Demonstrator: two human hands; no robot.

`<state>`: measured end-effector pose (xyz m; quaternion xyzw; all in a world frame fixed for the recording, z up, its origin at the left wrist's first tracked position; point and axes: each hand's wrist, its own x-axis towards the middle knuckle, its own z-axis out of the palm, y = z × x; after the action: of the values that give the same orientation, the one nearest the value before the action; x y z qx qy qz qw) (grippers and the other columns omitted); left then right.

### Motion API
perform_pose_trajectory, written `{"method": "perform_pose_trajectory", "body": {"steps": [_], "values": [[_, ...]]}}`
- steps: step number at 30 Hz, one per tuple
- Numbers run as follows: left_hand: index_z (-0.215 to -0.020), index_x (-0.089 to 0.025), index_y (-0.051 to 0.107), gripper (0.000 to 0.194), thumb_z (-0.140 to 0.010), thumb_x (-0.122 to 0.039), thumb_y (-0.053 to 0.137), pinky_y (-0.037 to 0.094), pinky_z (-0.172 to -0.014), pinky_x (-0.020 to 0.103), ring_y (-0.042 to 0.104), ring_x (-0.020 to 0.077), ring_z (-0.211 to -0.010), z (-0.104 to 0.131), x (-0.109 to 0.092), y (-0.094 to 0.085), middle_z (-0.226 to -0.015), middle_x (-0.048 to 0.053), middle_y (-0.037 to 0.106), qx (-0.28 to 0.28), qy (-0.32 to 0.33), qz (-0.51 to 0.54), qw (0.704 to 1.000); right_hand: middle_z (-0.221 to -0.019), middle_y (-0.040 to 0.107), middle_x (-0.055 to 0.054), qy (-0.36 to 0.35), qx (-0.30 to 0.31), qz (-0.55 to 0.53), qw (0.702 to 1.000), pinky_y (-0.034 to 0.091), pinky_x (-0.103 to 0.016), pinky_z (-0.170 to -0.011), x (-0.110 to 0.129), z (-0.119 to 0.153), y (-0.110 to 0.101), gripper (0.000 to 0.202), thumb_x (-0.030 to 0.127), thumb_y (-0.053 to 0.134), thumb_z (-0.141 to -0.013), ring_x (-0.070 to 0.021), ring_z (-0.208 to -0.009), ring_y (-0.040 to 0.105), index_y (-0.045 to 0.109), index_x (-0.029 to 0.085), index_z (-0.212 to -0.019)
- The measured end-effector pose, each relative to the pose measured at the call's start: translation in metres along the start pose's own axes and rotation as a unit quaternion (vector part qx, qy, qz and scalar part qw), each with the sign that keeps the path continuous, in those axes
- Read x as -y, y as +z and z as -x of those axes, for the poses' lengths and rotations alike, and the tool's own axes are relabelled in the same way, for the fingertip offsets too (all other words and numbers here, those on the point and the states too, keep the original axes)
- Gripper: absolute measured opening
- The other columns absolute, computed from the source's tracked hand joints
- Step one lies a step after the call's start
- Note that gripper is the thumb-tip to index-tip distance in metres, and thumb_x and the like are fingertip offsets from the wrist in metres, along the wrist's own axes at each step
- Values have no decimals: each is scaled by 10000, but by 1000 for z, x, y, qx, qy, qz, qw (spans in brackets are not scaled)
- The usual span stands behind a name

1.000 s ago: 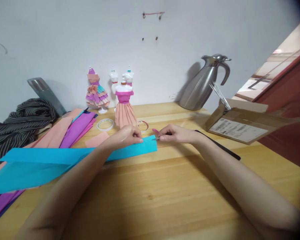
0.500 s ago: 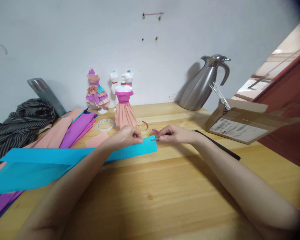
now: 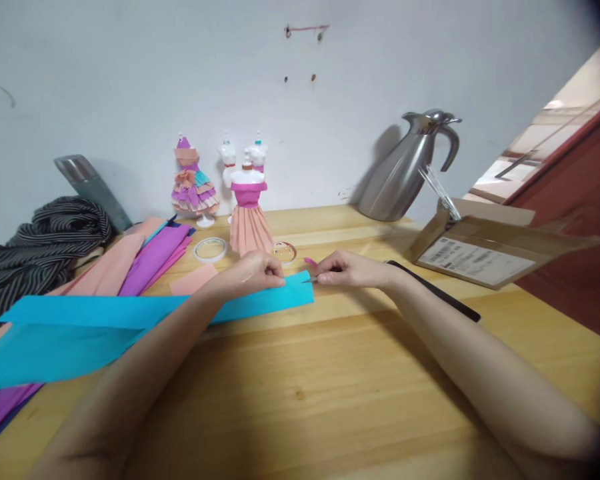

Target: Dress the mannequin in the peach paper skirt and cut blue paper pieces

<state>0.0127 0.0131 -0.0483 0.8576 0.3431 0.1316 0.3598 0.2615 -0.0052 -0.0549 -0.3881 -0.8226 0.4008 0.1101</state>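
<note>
A long blue crepe paper strip (image 3: 260, 305) runs from the left across the wooden table, with a slit near the top of its right end. My left hand (image 3: 254, 273) pinches the strip's upper edge, a little left of the slit. My right hand (image 3: 343, 269) is closed round a small tool whose thin dark tip (image 3: 309, 281) reaches the slit; it looks like small scissors, mostly hidden by the fingers. Behind the hands stands a mini mannequin in a magenta and peach dress (image 3: 251, 220). A peach paper piece (image 3: 195, 279) lies beside my left wrist.
Folded coloured papers (image 3: 155, 260) and a striped cloth (image 3: 55, 233) lie at left, near a bottle (image 3: 95, 193). Tape rolls (image 3: 211, 259) and more mannequins (image 3: 196, 187) are behind. At right are a metal jug (image 3: 400, 173), an open carton (image 3: 480, 257) and a black flat object (image 3: 435, 290).
Both hands keep nearly the same place. The tool's tip shows slightly differently at the slit, and the blue strip has barely shifted.
</note>
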Motion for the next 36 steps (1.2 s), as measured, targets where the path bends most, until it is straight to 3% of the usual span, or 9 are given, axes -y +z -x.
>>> {"method": "perform_pose_trajectory", "body": {"steps": [5,19,25,32,36], "values": [[-641,-127,602,177,-712,-288,579,292,-515,206,384,84,-564,0,1,1,-570,-36,450,6,2,1,1000,-585,175,76,-9,-4,-15,1000,375,-416,-870,-2,-1,1,498,618,486,-783,-88,-570,211,327,200,-561],[-627,-134,607,176,-709,-288,582,289,-507,204,391,85,-558,-2,5,2,-563,-36,448,1,15,-1,1000,-561,223,77,-20,-8,-23,999,333,-479,-986,-4,-2,2,497,610,508,-777,-94,-579,228,403,188,-538],[-646,-134,609,165,-716,-281,583,294,-513,204,406,88,-573,-2,6,2,-581,-33,462,5,12,-4,1000,-576,209,73,-22,-4,-13,1000,368,-435,-910,-2,-1,1,473,583,495,-800,-92,-575,227,379,189,-564],[-655,-130,625,165,-713,-278,583,296,-513,201,419,93,-579,-2,8,3,-575,-30,466,-1,15,-7,1000,-585,218,62,1,1,2,1000,376,-342,-687,-1,0,0,499,623,485,-792,-93,-575,240,443,172,-584],[-658,-134,617,170,-717,-289,579,303,-517,202,426,94,-582,-3,10,3,-585,-29,470,2,19,-12,1000,-587,223,62,2,2,-5,1000,372,-347,-707,-2,0,0,499,620,492,-793,-94,-580,245,473,162,-597]]}}
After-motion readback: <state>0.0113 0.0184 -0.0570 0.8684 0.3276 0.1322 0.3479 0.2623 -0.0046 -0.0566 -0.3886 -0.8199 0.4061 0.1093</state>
